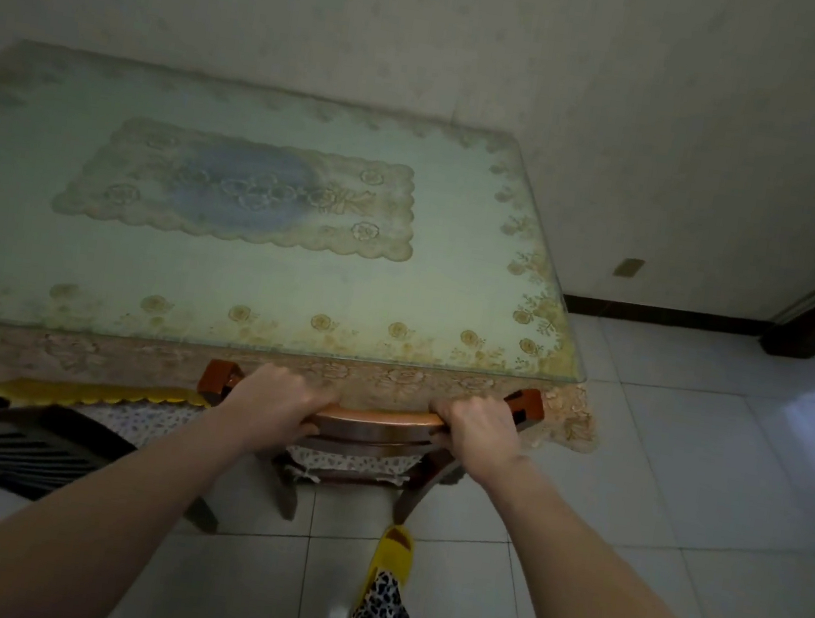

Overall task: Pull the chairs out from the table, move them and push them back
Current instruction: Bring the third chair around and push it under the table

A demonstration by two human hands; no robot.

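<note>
Two hands: both are on the top rail of one wooden chair (377, 426), seen from behind and above.
Left hand (274, 402): fingers curled over the left part of the curved rail, wrapped tight on the wood, thumb toward the person.
Right hand (475, 429): fingers folded over the right part of the rail near the corner post, clenched on it.
Chair position: pushed in at the near long edge of the table (246, 256), toward its right end; the backrest top sits just against the hanging lace edge of the tablecloth (563, 412), and the seat goes under the tabletop.
Seat: a floral cushion (349, 459) shows below the rail, between the back legs.
Table: a glass sheet covers a patterned cloth with a lace mat at its middle; the far edge stands along the wall.
Second chair (4, 442): dark, at the lower left, partly under the table.
Floor: pale glossy tiles (684, 475).
Foot: a yellow slipper (388, 558) stands just behind the chair's right back leg, with a leopard-print trouser leg above it.
</note>
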